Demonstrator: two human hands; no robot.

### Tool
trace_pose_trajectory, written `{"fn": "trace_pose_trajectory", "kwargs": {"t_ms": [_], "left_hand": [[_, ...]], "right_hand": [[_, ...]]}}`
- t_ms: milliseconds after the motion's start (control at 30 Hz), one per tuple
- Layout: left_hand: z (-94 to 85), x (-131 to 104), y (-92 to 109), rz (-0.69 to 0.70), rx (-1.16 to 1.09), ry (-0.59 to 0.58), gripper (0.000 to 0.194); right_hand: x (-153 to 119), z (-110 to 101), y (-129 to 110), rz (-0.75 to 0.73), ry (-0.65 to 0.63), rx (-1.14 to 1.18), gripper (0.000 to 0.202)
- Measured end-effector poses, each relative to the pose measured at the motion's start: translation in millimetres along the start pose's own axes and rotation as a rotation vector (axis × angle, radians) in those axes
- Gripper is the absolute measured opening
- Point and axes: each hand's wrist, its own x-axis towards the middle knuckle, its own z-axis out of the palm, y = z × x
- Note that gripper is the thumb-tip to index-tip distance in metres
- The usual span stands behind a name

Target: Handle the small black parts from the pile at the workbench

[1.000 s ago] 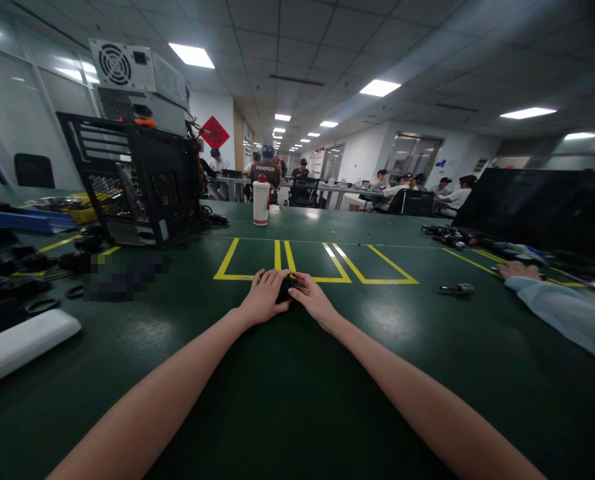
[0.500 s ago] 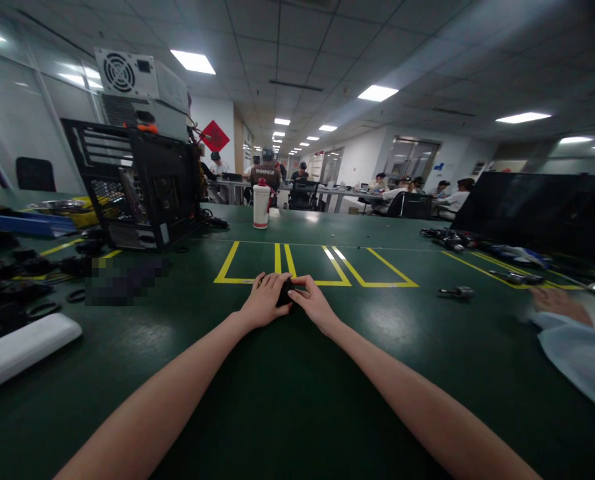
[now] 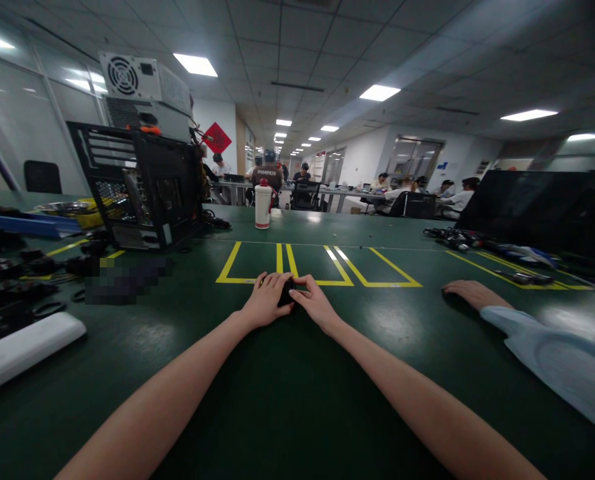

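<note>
Both my hands meet at the middle of the green table [image 3: 287, 400], just in front of the yellow tape marks. Between them sits a small black object [image 3: 288, 296], mostly covered by fingers, so its kind does not show. My left hand [image 3: 266, 300] wraps over it from the left, thumb along its near side. From the right, my right hand [image 3: 316, 303] touches its edge with thumb and bent fingers.
A co-worker's hand [image 3: 470, 293] in a light blue sleeve lies on the table at right. An open computer case [image 3: 164, 193], a white bottle [image 3: 262, 205], a white bar-shaped object [image 3: 32, 350] and dark cables [image 3: 447, 237] stand or lie around.
The co-worker's hand has come in leftward from the right edge, over the spot where a small metal part lay. My hands keep nearly the same hold. The view has shifted slightly.
</note>
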Motion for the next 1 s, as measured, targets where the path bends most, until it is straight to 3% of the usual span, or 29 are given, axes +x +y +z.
{"fn": "trace_pose_trajectory", "kwargs": {"t_ms": [300, 600, 800, 1000], "left_hand": [[-0.6, 0, 0, -0.006, 0.0, -0.003, 0.058], [1.0, -1, 0, -0.005, 0.013, 0.004, 0.059], [-1.4, -1, 1, -0.011, 0.004, -0.003, 0.058], [-0.8, 0, 0, -0.013, -0.005, -0.013, 0.058]], "right_hand": [[3, -2, 3, 0.064, 0.043, -0.05, 0.033], [6, -1, 11, 0.005, -0.009, 0.067, 0.03], [5, -1, 10, -0.004, 0.041, 0.009, 0.023], [5, -2, 8, 0.042, 0.05, -0.051, 0.03]]}}
